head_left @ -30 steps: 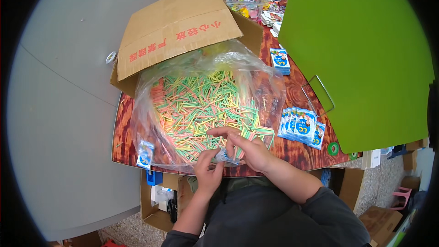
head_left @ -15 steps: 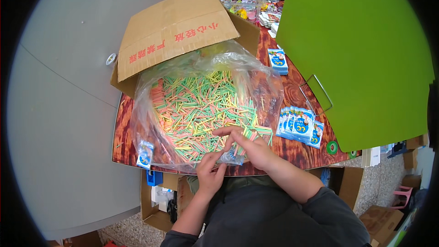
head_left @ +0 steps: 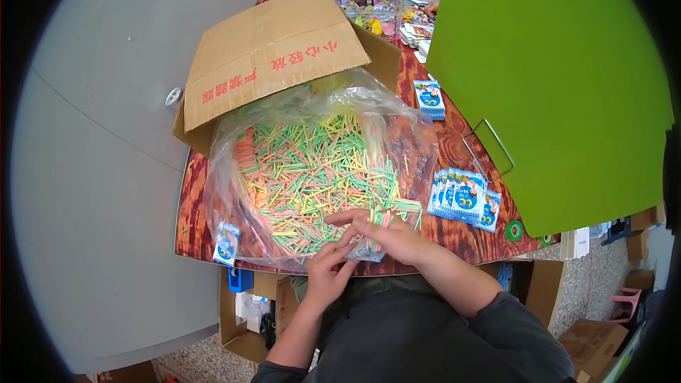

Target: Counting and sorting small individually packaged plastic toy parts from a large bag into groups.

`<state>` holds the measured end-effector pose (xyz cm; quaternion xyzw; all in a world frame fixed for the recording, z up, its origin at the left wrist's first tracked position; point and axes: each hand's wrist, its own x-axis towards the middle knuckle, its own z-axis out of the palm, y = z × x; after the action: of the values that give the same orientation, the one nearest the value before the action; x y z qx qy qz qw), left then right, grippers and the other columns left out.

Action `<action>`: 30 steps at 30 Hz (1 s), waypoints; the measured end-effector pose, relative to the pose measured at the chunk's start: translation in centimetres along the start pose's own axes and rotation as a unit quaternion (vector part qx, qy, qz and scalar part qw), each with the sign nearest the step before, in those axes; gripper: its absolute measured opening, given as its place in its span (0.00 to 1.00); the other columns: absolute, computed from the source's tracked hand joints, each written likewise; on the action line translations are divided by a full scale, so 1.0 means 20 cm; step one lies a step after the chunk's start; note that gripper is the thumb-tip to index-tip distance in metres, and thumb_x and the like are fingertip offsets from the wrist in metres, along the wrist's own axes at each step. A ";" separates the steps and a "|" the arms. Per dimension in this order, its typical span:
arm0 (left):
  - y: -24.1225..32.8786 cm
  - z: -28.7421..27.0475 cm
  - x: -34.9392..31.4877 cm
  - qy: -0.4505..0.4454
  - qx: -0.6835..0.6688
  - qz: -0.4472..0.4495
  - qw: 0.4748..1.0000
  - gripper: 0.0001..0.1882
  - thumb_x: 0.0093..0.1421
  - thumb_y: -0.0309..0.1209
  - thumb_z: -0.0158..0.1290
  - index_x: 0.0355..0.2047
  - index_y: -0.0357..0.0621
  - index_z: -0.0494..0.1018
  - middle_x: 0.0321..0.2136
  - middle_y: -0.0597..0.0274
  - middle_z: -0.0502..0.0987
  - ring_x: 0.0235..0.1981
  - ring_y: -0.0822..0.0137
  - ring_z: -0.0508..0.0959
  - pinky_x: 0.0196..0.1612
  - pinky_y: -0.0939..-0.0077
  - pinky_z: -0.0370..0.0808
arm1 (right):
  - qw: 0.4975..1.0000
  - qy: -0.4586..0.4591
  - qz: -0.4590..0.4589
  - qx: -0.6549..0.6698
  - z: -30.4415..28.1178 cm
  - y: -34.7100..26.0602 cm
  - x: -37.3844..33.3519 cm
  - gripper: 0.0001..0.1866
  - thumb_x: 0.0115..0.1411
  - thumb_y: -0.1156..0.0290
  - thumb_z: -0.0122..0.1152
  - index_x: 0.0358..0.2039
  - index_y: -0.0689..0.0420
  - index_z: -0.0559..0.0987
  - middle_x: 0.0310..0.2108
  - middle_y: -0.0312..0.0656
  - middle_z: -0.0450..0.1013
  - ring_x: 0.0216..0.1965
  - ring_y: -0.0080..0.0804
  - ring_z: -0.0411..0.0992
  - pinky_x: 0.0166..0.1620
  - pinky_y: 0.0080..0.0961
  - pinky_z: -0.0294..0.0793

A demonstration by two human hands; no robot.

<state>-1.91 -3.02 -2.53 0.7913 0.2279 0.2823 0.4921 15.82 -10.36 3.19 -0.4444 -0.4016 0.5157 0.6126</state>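
A loose heap of thin pink, green and yellow sticks (head_left: 312, 170) lies in a clear plastic bag (head_left: 234, 135) at the mouth of a cardboard box (head_left: 273, 57). Over its near edge, my right hand (head_left: 401, 240) is closed round a small bunch of sticks (head_left: 380, 220), held fairly upright. Directly beneath the bunch is a small clear-and-blue packet (head_left: 366, 251). My left hand (head_left: 330, 268) pinches that packet's left side, partly hiding it. The lower stick ends meet the packet's top; whether they are inside cannot be made out.
Fanned blue-and-white packets (head_left: 461, 193) lie to the right, with a stack of packets (head_left: 429, 99) beyond. Another packet (head_left: 226, 242) rests at left. A green panel (head_left: 553, 85) with a wire handle (head_left: 493, 145) borders the right. Green tape (head_left: 514, 230) sits near the edge.
My right hand has lowered the bunch of sticks toward me, down to the packet. My left hand has shifted slightly, still at the packet's side.
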 end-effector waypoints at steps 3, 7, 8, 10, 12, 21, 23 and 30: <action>-0.06 0.00 0.00 -0.079 -0.114 -0.049 0.989 0.14 0.53 0.20 0.61 0.41 0.36 0.80 0.35 0.59 0.77 0.27 0.74 0.74 0.30 0.82 0.69 | 0.985 -0.024 0.101 0.136 -0.02 -0.02 0.00 0.21 0.72 0.61 0.44 0.40 0.65 0.81 0.56 0.46 0.71 0.56 0.33 0.69 0.58 0.32 0.68; -0.11 0.00 -0.03 -0.123 -0.138 -0.090 0.979 0.06 0.56 0.17 0.58 0.35 0.33 0.79 0.34 0.61 0.77 0.35 0.74 0.76 0.38 0.79 0.74 | 0.997 -0.023 0.078 0.005 0.01 0.01 -0.02 0.20 0.70 0.61 0.49 0.55 0.60 0.74 0.49 0.42 0.75 0.53 0.29 0.71 0.56 0.30 0.69; -0.11 0.00 -0.03 -0.125 -0.146 -0.095 0.977 0.06 0.56 0.18 0.58 0.35 0.33 0.79 0.34 0.63 0.77 0.35 0.74 0.76 0.38 0.79 0.74 | 0.997 0.000 0.046 -0.061 0.02 0.02 -0.02 0.19 0.69 0.60 0.52 0.53 0.59 0.76 0.50 0.43 0.74 0.53 0.31 0.71 0.56 0.31 0.70; -0.10 0.01 -0.05 -0.126 -0.159 -0.136 0.970 0.06 0.57 0.18 0.58 0.35 0.33 0.79 0.34 0.63 0.77 0.36 0.74 0.76 0.39 0.79 0.74 | 0.994 -0.021 -0.004 -0.111 0.00 0.04 -0.02 0.18 0.68 0.60 0.54 0.50 0.59 0.78 0.51 0.44 0.74 0.53 0.33 0.71 0.56 0.32 0.69; -0.10 0.00 -0.06 -0.122 -0.169 -0.181 0.961 0.05 0.57 0.19 0.58 0.35 0.33 0.79 0.35 0.64 0.77 0.36 0.74 0.76 0.40 0.79 0.73 | 0.985 -0.046 -0.051 -0.157 0.00 0.02 -0.01 0.17 0.66 0.60 0.56 0.48 0.59 0.79 0.51 0.46 0.73 0.53 0.35 0.71 0.57 0.32 0.68; -0.02 0.07 -0.02 -0.065 -0.294 -0.150 0.942 0.08 0.59 0.20 0.58 0.40 0.36 0.78 0.36 0.66 0.79 0.36 0.76 0.78 0.41 0.81 0.74 | 0.968 -0.018 -0.055 0.244 0.02 0.12 -0.03 0.17 0.67 0.65 0.46 0.46 0.63 0.77 0.53 0.50 0.69 0.57 0.41 0.67 0.62 0.38 0.62; -0.01 0.09 0.00 -0.062 -0.321 -0.186 0.927 0.11 0.58 0.16 0.55 0.42 0.33 0.77 0.44 0.60 0.75 0.43 0.72 0.76 0.47 0.77 0.73 | 0.969 0.036 -0.056 0.238 0.01 0.12 -0.04 0.16 0.64 0.70 0.46 0.47 0.65 0.76 0.52 0.50 0.70 0.57 0.40 0.67 0.62 0.37 0.61; -0.14 0.06 0.01 0.003 -0.421 -0.188 0.887 0.10 0.58 0.15 0.55 0.41 0.34 0.76 0.41 0.59 0.79 0.43 0.69 0.78 0.51 0.72 0.74 | 0.974 0.068 -0.094 -0.196 -0.16 0.14 -0.11 0.12 0.57 0.79 0.55 0.42 0.60 0.81 0.46 0.43 0.74 0.51 0.40 0.71 0.54 0.34 0.69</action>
<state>-1.18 -2.61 -5.55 0.4509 0.2336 0.2561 0.8225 17.85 -12.82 -0.47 -0.5497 -0.4924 0.3358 0.5853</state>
